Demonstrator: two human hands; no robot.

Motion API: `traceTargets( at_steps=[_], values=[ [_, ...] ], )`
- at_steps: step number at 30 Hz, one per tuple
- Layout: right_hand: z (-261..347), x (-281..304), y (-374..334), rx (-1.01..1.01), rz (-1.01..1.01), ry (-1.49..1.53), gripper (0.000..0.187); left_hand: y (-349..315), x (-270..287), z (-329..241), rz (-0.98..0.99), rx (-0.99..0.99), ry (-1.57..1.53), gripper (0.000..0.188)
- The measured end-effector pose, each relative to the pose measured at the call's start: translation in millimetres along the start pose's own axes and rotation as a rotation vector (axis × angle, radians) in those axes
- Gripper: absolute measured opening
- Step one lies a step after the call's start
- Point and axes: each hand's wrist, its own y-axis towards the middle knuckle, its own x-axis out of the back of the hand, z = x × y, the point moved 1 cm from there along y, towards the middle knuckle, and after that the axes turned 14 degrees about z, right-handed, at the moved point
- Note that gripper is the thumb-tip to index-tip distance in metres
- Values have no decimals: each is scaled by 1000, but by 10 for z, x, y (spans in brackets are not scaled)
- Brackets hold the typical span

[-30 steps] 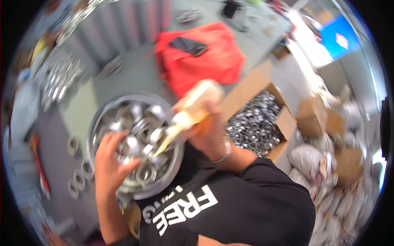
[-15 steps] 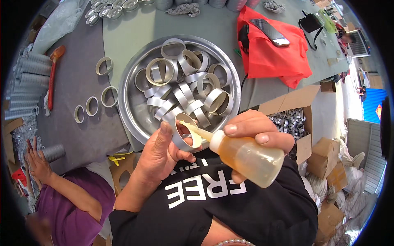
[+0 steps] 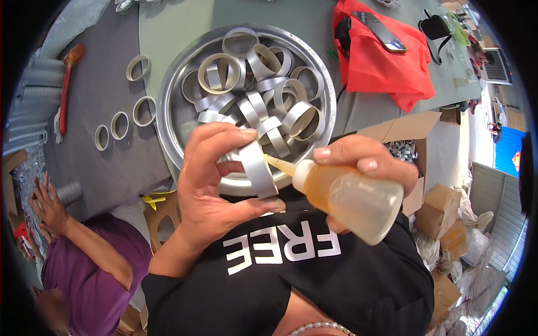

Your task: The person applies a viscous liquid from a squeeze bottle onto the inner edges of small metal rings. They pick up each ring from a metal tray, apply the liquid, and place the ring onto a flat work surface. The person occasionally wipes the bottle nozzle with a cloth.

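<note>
My left hand [image 3: 210,182] pinches a silver-grey ring [image 3: 259,169] between fingers on its upper edge and a thumb at its lower edge. The band's outer side faces right. In my right hand [image 3: 372,162] is a squeeze bottle [image 3: 353,196], tilted with its nozzle to the left and partly filled with amber liquid. The nozzle tip meets the ring's near rim; whether it touches I cannot tell. Beyond my hands stands a round metal basin [image 3: 163,115] with many similar rings [image 3: 253,109] heaped in it.
Several loose rings [image 3: 119,125] stand on the dark cloth left of the basin, near a red-handled tool [image 3: 65,101]. A phone [image 3: 381,32] lies on a red bag [image 3: 386,73]. A cardboard box [image 3: 412,126] holds metal parts. A co-worker's hand [image 3: 50,210] is at the left.
My left hand has turned the ring, so its outer band shows instead of its opening, and now grips it from above and below. The bottle has shifted slightly right and up in view.
</note>
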Motion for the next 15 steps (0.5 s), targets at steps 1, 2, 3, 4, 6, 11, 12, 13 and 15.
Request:
traceTargets(
  at_steps=[1,2,3,4,6,11,12,13,15],
  values=[
    [43,42,24,-67,5,70,65,-10,13,-3,30,-50,146,83],
    [42,34,25,-108,-30,119,64,-23,43,-56,55,-43,269,78],
    [46,38,26,-150,-69,162,63,-2,56,-48,69,-106,350,77],
    [5,4,21,-164,-150,182,63,27,69,-35,82,-170,430,76],
    [-132,-74,-11,-234,-328,316,65,52,12,-55,35,-232,471,66],
    [-298,-36,41,-570,-392,800,61,8,70,50,127,-380,602,52],
    [-381,-28,47,-559,-457,993,59,-13,81,7,28,-330,542,51],
    [-455,-20,48,-550,-532,1176,57,-54,80,-49,-72,-280,482,50],
    [-553,47,-42,-424,-645,1328,57,-217,319,-38,-314,-130,471,57]
  ],
)
